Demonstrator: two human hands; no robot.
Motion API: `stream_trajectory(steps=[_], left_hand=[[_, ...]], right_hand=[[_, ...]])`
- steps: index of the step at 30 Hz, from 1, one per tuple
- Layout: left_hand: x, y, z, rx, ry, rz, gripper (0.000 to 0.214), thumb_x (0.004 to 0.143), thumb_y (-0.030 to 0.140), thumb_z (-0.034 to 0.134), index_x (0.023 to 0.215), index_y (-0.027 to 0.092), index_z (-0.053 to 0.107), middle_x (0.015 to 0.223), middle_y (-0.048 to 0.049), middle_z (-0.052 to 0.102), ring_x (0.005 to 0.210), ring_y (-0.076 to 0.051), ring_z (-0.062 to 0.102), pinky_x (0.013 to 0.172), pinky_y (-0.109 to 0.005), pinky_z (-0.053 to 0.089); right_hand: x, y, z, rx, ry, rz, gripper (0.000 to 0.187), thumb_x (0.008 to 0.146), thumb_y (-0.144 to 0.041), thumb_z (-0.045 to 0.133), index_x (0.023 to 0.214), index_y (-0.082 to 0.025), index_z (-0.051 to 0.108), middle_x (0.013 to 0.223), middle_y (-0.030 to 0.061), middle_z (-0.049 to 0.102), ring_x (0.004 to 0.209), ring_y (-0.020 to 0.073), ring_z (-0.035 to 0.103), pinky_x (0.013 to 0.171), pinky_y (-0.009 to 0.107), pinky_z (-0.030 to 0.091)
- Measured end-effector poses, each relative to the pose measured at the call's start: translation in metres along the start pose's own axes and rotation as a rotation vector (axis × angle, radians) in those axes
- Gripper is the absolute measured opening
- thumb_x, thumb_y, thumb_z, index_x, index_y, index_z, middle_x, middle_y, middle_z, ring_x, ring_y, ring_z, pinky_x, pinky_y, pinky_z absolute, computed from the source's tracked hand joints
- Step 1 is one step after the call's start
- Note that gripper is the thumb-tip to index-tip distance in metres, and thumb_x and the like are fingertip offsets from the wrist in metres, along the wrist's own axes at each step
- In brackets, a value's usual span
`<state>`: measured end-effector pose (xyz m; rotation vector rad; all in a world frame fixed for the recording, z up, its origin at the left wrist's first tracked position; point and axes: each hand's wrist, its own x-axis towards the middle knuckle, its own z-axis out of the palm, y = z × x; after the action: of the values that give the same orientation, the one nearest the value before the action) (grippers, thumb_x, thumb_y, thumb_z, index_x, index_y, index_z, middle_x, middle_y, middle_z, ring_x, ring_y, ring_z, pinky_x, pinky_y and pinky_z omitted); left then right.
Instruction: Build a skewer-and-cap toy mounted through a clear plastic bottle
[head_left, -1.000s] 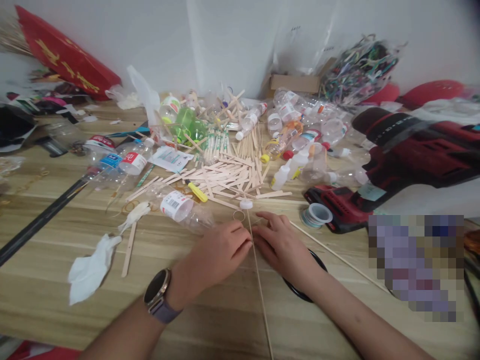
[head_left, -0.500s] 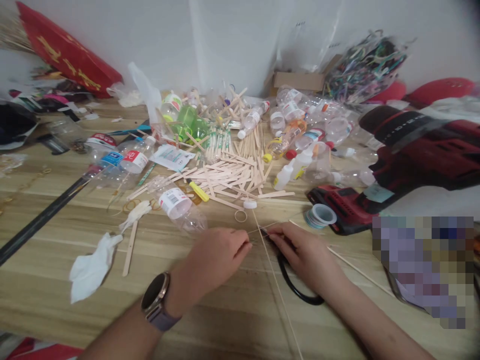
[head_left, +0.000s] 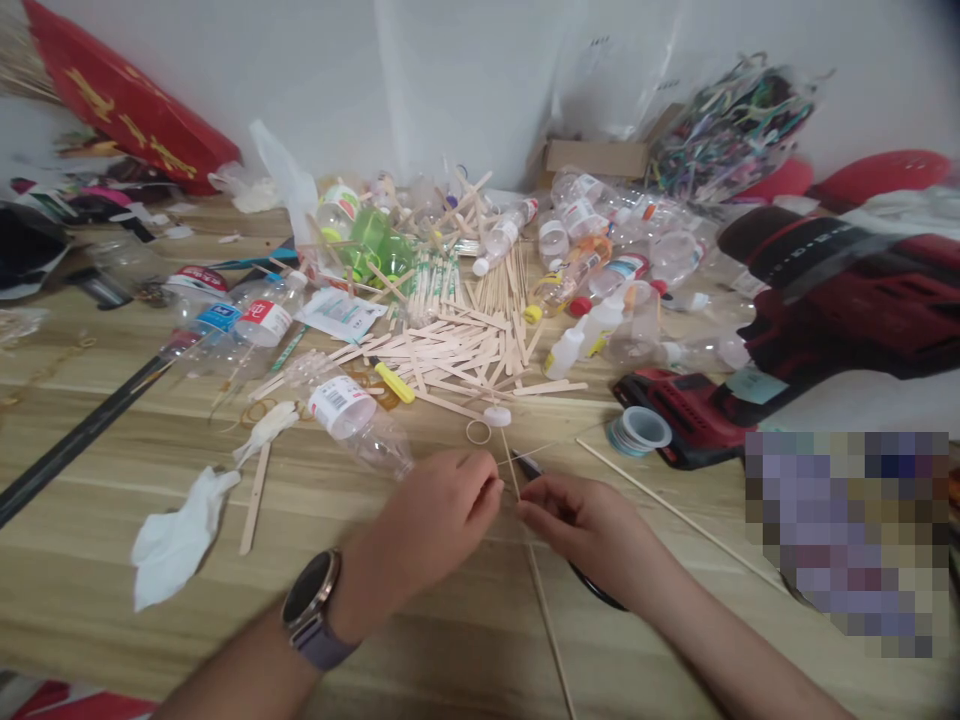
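My left hand (head_left: 442,510), with a watch on its wrist, is closed in a pinch on a thin thread (head_left: 551,445). The thread crosses a slender wooden stick (head_left: 546,620) and runs right toward a small spool (head_left: 639,430). Thumb and forefinger of my right hand (head_left: 589,520) are closed on the stick beside that crossing. Partly under the right hand lies a tool with a black curved handle (head_left: 600,588) and dark tip; its kind is hidden. At the stick's far end is a white bottle cap (head_left: 496,416), with a small ring (head_left: 478,432) nearby.
Flat wooden craft sticks (head_left: 457,355) are heaped ahead, with a yellow cutter (head_left: 394,382) beside them. Plastic bottles (head_left: 360,415) lie on both sides. A red and black power drill (head_left: 825,300) stands right. White tissue (head_left: 184,535) lies left; another thin stick (head_left: 675,510) lies right.
My right hand has shifted slightly down from the dark tool tip and now pinches the stick. The stick's near end has swung left. My left hand keeps its pinch.
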<state>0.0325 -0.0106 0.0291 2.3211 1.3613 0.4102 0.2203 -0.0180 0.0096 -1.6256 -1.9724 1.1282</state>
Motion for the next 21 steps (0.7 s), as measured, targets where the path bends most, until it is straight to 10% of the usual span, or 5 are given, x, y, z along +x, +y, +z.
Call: stream_trajectory(steps=[14, 21], left_hand=[[-0.004, 0.007, 0.006, -0.073, 0.513, 0.241, 0.02, 0.092, 0.012, 0.046, 0.109, 0.017, 0.054, 0.11, -0.0097, 0.063, 0.115, -0.022, 0.052, 0.101, -0.042, 0.043], [-0.01, 0.016, 0.026, -0.494, 0.319, -0.058, 0.021, 0.093, 0.017, 0.044, 0.113, 0.02, 0.048, 0.118, -0.0095, 0.061, 0.11, -0.019, 0.058, 0.09, -0.035, 0.05]], right_hand=[[0.001, 0.0, 0.002, 0.345, -0.036, 0.171, 0.023, 0.081, -0.039, 0.052, 0.066, -0.021, 0.049, 0.047, -0.0087, 0.043, 0.031, 0.0058, 0.034, 0.033, 0.019, 0.021], [0.001, 0.003, 0.003, 0.361, -0.008, 0.125, 0.025, 0.083, -0.041, 0.05, 0.067, -0.021, 0.05, 0.048, -0.0078, 0.046, 0.031, 0.0052, 0.035, 0.033, 0.019, 0.024]])
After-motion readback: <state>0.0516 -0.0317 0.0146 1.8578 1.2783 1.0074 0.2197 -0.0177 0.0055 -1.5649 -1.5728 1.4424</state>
